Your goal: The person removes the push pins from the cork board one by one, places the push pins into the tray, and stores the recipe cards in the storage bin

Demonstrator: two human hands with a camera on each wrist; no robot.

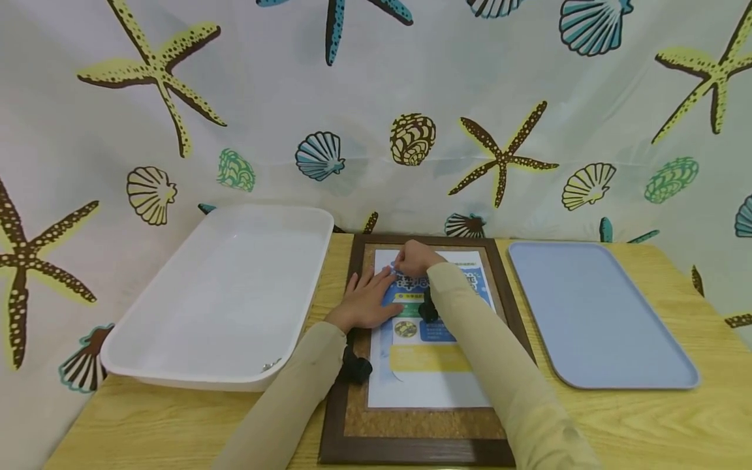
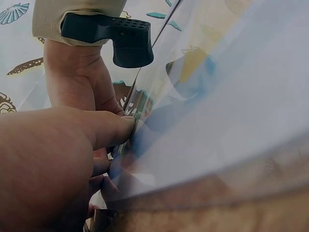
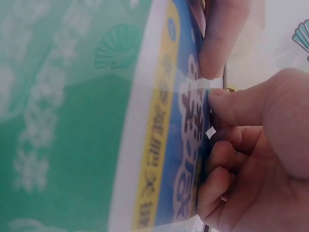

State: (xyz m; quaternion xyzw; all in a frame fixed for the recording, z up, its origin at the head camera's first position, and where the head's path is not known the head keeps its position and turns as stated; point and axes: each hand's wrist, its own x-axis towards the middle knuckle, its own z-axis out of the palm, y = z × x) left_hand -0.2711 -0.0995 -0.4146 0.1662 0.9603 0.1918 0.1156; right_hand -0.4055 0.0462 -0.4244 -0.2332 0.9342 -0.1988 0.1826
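Note:
In the head view, a printed poster point(image 1: 435, 388) in blue, yellow and green lies on a cork board point(image 1: 423, 424) with a dark brown frame. My left hand point(image 1: 367, 300) rests on the poster's upper left part, fingers spread and pointing away. My right hand point(image 1: 416, 258) is bent down near the poster's top edge, its fingers curled. Seen from the right wrist, the right thumb point(image 3: 236, 106) presses close to the poster's printed face, beside a left-hand finger point(image 3: 219, 43). I cannot tell whether the right fingertips hold something small. The poster's surface point(image 2: 231, 111) looks glossy.
Left of the board stands a white tray point(image 1: 235, 300) with a few small shiny bits point(image 1: 271, 364) in its near right corner. A light blue tray point(image 1: 599, 313) lies to the right on the wooden table point(image 1: 693, 418). A shell-and-starfish curtain point(image 1: 364, 85) hangs behind.

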